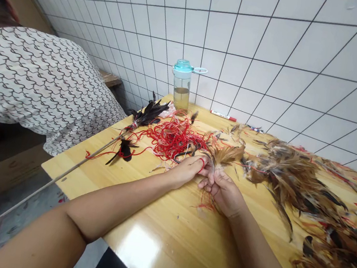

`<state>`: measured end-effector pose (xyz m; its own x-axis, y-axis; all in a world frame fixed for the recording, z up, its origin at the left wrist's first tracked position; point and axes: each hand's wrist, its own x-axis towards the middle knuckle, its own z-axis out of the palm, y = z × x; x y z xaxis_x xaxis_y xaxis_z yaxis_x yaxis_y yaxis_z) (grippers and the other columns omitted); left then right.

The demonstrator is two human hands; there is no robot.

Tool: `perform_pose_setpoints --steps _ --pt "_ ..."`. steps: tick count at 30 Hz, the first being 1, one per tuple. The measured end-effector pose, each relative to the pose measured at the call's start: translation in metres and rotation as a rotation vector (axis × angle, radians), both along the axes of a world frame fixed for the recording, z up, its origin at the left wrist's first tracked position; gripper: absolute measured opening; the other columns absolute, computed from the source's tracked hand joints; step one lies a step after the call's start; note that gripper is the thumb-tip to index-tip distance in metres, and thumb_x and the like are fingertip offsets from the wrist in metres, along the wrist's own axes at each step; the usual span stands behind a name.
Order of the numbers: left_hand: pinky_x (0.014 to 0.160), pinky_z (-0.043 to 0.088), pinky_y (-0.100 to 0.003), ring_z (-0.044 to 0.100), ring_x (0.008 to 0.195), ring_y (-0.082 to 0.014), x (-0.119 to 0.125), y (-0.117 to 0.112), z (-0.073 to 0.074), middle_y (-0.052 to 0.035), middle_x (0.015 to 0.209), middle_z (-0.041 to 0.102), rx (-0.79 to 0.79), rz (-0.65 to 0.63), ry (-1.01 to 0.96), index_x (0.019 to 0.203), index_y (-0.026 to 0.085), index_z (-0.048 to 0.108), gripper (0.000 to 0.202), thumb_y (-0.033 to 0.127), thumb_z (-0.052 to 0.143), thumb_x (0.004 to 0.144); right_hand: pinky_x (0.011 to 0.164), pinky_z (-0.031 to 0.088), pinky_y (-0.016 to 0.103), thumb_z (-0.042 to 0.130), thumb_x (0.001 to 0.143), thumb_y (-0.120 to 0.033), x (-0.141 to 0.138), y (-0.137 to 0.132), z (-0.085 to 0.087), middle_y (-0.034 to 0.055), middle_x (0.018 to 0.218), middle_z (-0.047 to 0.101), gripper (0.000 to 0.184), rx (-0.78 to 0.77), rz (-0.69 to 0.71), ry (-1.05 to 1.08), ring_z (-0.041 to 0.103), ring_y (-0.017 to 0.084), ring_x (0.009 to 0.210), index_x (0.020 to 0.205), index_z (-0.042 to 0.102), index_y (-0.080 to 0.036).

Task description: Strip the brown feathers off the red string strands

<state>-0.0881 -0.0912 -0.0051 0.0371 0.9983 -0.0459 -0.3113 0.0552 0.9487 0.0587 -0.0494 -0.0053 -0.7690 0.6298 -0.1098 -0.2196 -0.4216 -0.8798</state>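
Note:
My left hand (187, 170) reaches in from the left, with a red thread (201, 164) looped over its fingers. My right hand (221, 192) pinches the base of a small bunch of brown feathers (225, 155), right against my left fingertips. Loose red ends hang below my right hand. Just beyond my hands lies a tangle of red thread (171, 137). To its left, a thin wooden stick (58, 175) has a black feather tuft (148, 114) bound at its end, and a second black tuft (124, 150) sits partway along it.
Heaps of loose brown and black feathers (295, 180) cover the table's right side. The varnished wooden table (159, 220) meets a white tiled wall. A water bottle (181, 85) and a red marker (223, 115) stand at the back. A person in a patterned shirt (34, 85) leans in at left.

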Motion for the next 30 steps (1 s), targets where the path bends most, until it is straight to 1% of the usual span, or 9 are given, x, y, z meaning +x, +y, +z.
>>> perform_pose_setpoints --steps 4,10,12,16,20,23,25,27,30 --pt "0.051 0.048 -0.025 0.057 0.048 -0.0110 0.006 -0.002 0.004 -0.0049 0.070 0.066 0.058 -0.096 -0.056 0.078 0.015 0.047 0.040 0.055 0.051 0.084 0.051 0.036 0.024 0.073 0.071 -0.049 0.003 0.003 -0.001 0.0025 0.075 0.067 0.039 -0.079 0.023 0.001 0.063 0.014 0.061 0.063 0.051 -0.019" --pt "0.045 0.048 -0.026 0.058 0.046 -0.0136 0.011 -0.003 0.009 -0.0041 0.062 0.064 -0.021 -0.048 -0.143 0.075 0.015 0.047 0.031 0.045 0.052 0.083 0.051 0.036 0.022 0.071 0.073 -0.050 0.003 0.002 0.000 0.0045 0.078 0.068 0.042 -0.104 0.070 -0.007 0.062 0.012 0.057 0.060 0.049 -0.017" --pt "0.046 0.049 -0.027 0.057 0.044 -0.0139 0.012 -0.004 0.011 -0.0043 0.058 0.062 -0.054 -0.059 -0.156 0.070 0.014 0.050 0.026 0.037 0.053 0.080 0.049 0.034 0.021 0.071 0.073 -0.050 0.003 0.001 0.000 0.0028 0.070 0.065 0.042 -0.090 0.081 -0.015 0.061 0.012 0.055 0.060 0.049 -0.017" --pt "0.044 0.047 -0.025 0.059 0.045 -0.0155 0.012 -0.006 0.014 -0.0062 0.053 0.059 -0.056 -0.168 -0.175 0.058 0.009 0.057 0.020 0.025 0.058 0.070 0.046 0.033 0.021 0.071 0.073 -0.051 0.003 -0.002 0.003 -0.0025 0.052 0.052 0.041 -0.063 0.091 -0.031 0.058 0.012 0.049 0.061 0.051 -0.017" --pt "0.049 0.048 -0.025 0.061 0.051 -0.0162 0.012 -0.008 0.015 -0.0082 0.057 0.062 -0.032 -0.219 -0.220 0.058 0.008 0.058 0.027 0.031 0.062 0.071 0.045 0.036 0.021 0.073 0.071 -0.048 0.003 -0.004 0.008 -0.0048 0.050 0.049 0.039 -0.076 0.074 -0.002 0.054 0.011 0.044 0.059 0.050 -0.018" --pt "0.053 0.048 -0.027 0.060 0.052 -0.0164 0.011 -0.008 0.012 -0.0063 0.054 0.059 -0.026 -0.225 -0.213 0.061 0.009 0.059 0.034 0.039 0.059 0.076 0.043 0.038 0.021 0.073 0.070 -0.049 0.005 -0.006 0.012 -0.0032 0.054 0.054 0.041 -0.081 0.123 -0.014 0.052 0.010 0.042 0.059 0.049 -0.018" --pt "0.056 0.047 -0.028 0.057 0.050 -0.0151 0.010 -0.006 0.009 -0.0042 0.050 0.056 -0.034 -0.209 -0.169 0.062 0.010 0.058 0.032 0.038 0.056 0.079 0.042 0.039 0.022 0.071 0.071 -0.052 0.006 -0.008 0.015 0.0003 0.062 0.061 0.043 -0.069 0.219 -0.048 0.054 0.011 0.042 0.059 0.046 -0.018" --pt "0.060 0.046 -0.027 0.054 0.052 -0.0129 0.007 -0.004 0.007 -0.0038 0.052 0.057 -0.011 -0.128 -0.098 0.060 0.011 0.057 0.025 0.030 0.058 0.077 0.041 0.039 0.024 0.070 0.070 -0.055 0.007 -0.010 0.016 0.0025 0.066 0.064 0.046 -0.065 0.315 -0.080 0.054 0.012 0.042 0.059 0.043 -0.019" --pt "0.060 0.040 -0.024 0.050 0.056 -0.0103 -0.001 0.000 0.011 -0.0029 0.061 0.059 0.044 0.006 0.032 0.065 0.012 0.057 0.018 0.026 0.057 0.077 0.044 0.037 0.025 0.068 0.070 -0.056 0.008 -0.008 0.015 0.0010 0.062 0.057 0.048 -0.031 0.288 -0.064 0.049 0.012 0.044 0.058 0.040 -0.020"
